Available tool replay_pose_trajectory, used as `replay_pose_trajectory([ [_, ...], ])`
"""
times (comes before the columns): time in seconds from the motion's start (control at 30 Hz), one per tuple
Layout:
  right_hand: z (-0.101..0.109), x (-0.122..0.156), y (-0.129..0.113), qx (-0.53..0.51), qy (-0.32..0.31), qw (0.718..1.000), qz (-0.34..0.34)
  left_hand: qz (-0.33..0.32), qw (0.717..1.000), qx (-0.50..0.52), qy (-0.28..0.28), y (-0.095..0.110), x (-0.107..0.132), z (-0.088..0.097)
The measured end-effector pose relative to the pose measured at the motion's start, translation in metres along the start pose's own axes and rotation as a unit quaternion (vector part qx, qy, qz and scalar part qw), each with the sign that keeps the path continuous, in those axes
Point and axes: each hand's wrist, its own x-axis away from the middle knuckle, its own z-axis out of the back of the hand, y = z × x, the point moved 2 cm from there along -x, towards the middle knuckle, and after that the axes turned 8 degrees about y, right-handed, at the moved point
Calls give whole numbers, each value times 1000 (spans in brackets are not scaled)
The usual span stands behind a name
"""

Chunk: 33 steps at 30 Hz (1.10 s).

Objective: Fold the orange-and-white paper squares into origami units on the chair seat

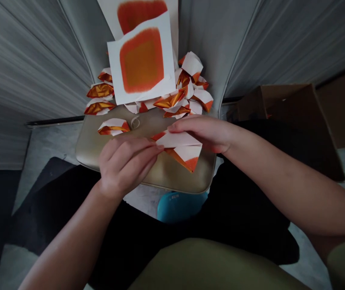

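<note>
A folded white-and-orange origami paper piece [180,149] lies over the front of a beige padded surface [172,175]. My left hand [127,167] holds its left side, with the fingertips on the white face. My right hand [202,135] holds its upper edge from the right. Several folded units with white and metallic orange faces are heaped along the far edge. One similar unit [113,127] lies apart, just beyond my left hand. Behind the heap lie a white sheet with an orange square [142,60] and a second, partly hidden sheet [137,14].
A small pale ring [135,122] lies on the beige surface. A teal object [180,206] sits just below its front edge, above my dark-clothed lap [136,241]. A brown cardboard box [290,108] stands at right, and grey padded panels [36,68] rise behind.
</note>
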Motion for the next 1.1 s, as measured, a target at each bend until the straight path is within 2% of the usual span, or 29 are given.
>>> replay_pose_trajectory([
  [0.33,-10,3,1,44,8,999,-10,-32,999,-23,24,1,-5,-1],
  [0.57,-8,-1,8,26,-10,999,16,6,999,-31,24,0,-4,-2],
  [0.67,-5,-6,12,23,13,997,68,74,994,-70,42,-3,-5,-5],
  [0.73,-2,-7,12,50,76,988,124,123,987,-71,76,-6,-6,-6],
  [0.83,-1,-3,8,136,203,943,226,142,985,-32,96,-3,-7,-9],
  [0.9,-3,1,5,184,247,909,280,140,988,-2,59,4,-7,-14],
  [1.0,-9,7,5,215,244,888,325,171,985,16,-7,16,-4,-27],
  [1.1,-14,9,7,203,210,894,341,227,973,36,-19,23,-1,-39],
])
